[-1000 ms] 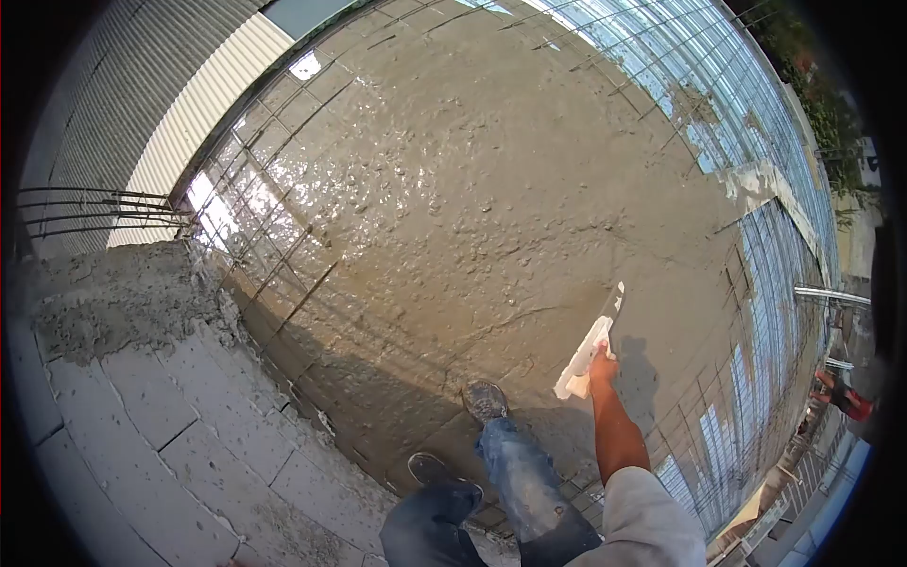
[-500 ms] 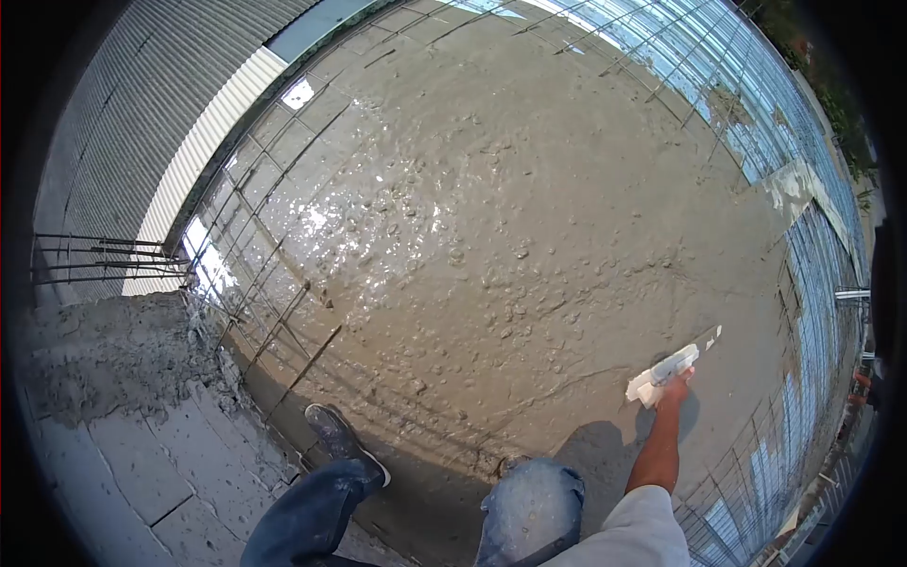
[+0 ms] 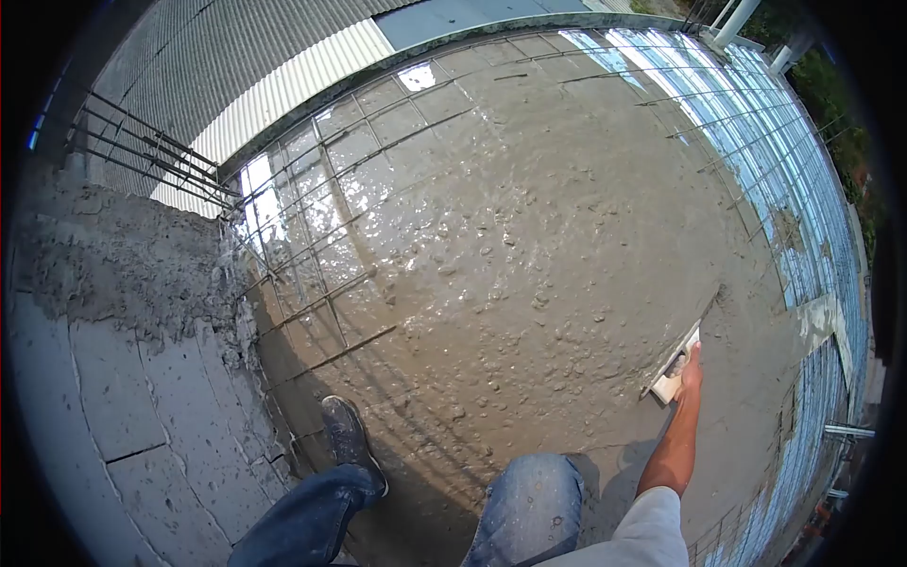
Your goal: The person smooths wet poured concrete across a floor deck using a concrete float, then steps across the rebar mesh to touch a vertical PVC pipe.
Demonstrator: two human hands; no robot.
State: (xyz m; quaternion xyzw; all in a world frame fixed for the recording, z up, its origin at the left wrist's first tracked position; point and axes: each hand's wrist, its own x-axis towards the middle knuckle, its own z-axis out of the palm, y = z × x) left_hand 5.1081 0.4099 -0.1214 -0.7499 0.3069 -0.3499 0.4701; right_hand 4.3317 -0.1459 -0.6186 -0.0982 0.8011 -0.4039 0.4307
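Note:
My right hand (image 3: 693, 367) is closed round the handle of a pale trowel (image 3: 669, 370). The trowel's long blade is tilted on its edge against the wet concrete (image 3: 567, 265), right of the middle of the view. A groove runs in the concrete beyond the blade's far end. The concrete looks lumpy near the middle and smoother to the right. My left hand does not show.
Steel bars (image 3: 326, 293) cross the left edge of the concrete, beside a block wall (image 3: 123, 397). Blue metal decking (image 3: 756, 132) with bars lies on the right. My shoe (image 3: 348, 435) stands at the lower left. Corrugated roofing (image 3: 236, 66) lies beyond.
The trowel has swung from lying flatter to tilted on its edge, still in my right hand. My left foot has moved left since the earliest frame, and the view has shifted and turned.

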